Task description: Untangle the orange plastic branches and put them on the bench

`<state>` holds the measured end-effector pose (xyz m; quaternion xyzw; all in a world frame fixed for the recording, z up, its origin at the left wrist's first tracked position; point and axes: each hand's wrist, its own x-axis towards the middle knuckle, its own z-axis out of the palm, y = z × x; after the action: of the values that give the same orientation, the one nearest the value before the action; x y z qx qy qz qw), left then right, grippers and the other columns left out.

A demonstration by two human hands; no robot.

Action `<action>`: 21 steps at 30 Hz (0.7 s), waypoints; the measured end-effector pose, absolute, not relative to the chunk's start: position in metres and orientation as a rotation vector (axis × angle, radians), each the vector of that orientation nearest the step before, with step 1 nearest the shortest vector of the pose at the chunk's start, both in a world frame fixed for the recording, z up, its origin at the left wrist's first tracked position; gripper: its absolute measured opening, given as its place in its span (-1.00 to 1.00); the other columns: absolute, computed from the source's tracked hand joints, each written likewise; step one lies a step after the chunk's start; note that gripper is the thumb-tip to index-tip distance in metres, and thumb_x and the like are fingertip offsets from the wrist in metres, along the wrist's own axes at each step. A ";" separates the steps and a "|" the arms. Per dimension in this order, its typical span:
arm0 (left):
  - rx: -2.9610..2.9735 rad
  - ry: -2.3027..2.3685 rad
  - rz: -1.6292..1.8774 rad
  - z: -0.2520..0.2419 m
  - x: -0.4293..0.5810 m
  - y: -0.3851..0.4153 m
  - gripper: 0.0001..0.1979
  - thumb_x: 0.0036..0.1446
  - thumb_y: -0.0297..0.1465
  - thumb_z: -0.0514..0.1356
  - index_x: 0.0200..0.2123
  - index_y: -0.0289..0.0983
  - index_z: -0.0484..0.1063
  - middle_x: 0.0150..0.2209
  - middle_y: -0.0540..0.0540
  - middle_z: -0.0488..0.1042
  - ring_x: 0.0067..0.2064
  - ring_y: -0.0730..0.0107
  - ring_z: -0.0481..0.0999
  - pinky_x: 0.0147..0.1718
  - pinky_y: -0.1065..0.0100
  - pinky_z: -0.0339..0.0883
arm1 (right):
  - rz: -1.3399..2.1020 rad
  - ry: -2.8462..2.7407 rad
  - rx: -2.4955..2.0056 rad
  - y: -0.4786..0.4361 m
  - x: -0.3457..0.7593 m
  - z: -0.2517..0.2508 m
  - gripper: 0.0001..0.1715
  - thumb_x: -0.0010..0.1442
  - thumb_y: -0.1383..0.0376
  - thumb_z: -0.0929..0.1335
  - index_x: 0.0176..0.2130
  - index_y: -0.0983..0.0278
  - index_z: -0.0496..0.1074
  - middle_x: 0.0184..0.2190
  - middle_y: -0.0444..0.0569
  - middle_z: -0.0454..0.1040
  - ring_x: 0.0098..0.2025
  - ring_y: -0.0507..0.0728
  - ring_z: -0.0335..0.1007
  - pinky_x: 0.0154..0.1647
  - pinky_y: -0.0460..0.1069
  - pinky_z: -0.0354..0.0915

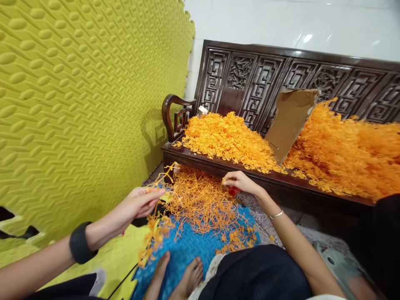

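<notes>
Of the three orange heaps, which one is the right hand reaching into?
The loose floor heap on the blue mat, where the right hand rests; the other two lie on the bench.

A dark wooden bench (pixel 281 79) with a carved back has a glossy varnished finish, and a torn sheet of matt brown cardboard (pixel 289 121) leans on it. The yellow mats (pixel 78 104) and blue mat (pixel 187 250) look like embossed matt foam. Orange sprigs (pixel 203 200), probably plastic, look thin and wiry.

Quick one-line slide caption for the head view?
Left hand grips an orange sprig; right hand reaches into the floor pile before a heaped bench.
</notes>
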<state>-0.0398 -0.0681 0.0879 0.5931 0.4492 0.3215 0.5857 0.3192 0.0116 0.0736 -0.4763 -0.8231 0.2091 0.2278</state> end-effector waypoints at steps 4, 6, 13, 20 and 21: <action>1.352 1.080 0.690 0.081 -0.042 -0.064 -0.49 -0.05 0.03 0.16 -0.71 -0.25 0.12 -0.79 0.18 -0.03 -0.70 0.62 -0.13 -0.64 0.40 -0.30 | 0.218 -1.864 -1.528 0.046 0.370 0.068 -0.62 0.11 0.10 0.27 -0.32 0.33 0.51 -0.35 0.04 0.51 -0.36 0.11 0.38 -0.27 -0.01 0.26; 1.331 1.083 0.682 0.077 -0.042 -0.062 -0.49 -0.08 0.04 0.17 -0.70 -0.25 0.14 -0.79 0.18 -0.03 -0.70 0.62 -0.14 -0.65 0.41 -0.30 | 0.059 -1.695 -1.613 0.067 0.391 0.071 -0.56 0.13 0.11 0.23 -0.29 0.39 0.49 -0.32 0.12 0.49 -0.29 0.16 0.37 -0.20 0.04 0.25; 1.263 1.084 0.759 0.058 -0.054 -0.052 -0.50 -0.02 0.03 0.15 -0.67 -0.26 0.18 -0.81 0.19 -0.02 -0.72 0.63 -0.14 -0.68 0.43 -0.31 | -0.301 -1.162 -1.793 0.134 0.440 0.091 -0.53 0.05 0.18 0.22 -0.20 0.43 0.49 -0.24 0.24 0.45 -0.15 0.30 0.28 -0.02 0.26 0.08; 0.951 0.952 0.828 0.059 -0.048 -0.041 -0.56 0.10 -0.10 0.12 -0.65 -0.26 0.13 -0.75 0.17 -0.02 -0.70 0.62 -0.12 -0.70 0.48 -0.22 | -0.318 -1.049 -1.806 0.145 0.449 0.092 -0.34 -0.05 0.23 0.30 0.04 0.45 0.37 -0.08 0.32 0.41 0.03 0.41 0.20 0.02 0.33 0.06; 0.896 0.933 0.832 0.063 -0.043 -0.039 -0.56 0.09 -0.11 0.13 -0.66 -0.26 0.12 -0.76 0.17 -0.03 -0.71 0.63 -0.13 -0.71 0.48 -0.22 | -0.321 -1.084 -1.743 0.138 0.440 0.091 -0.34 -0.05 0.22 0.30 0.05 0.44 0.36 -0.04 0.29 0.40 0.05 0.39 0.21 0.04 0.30 0.07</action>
<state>-0.0431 -0.0393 0.0630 0.4050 0.4219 0.3761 0.7187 0.4404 0.1384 0.0913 -0.7231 -0.4497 -0.1330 0.5072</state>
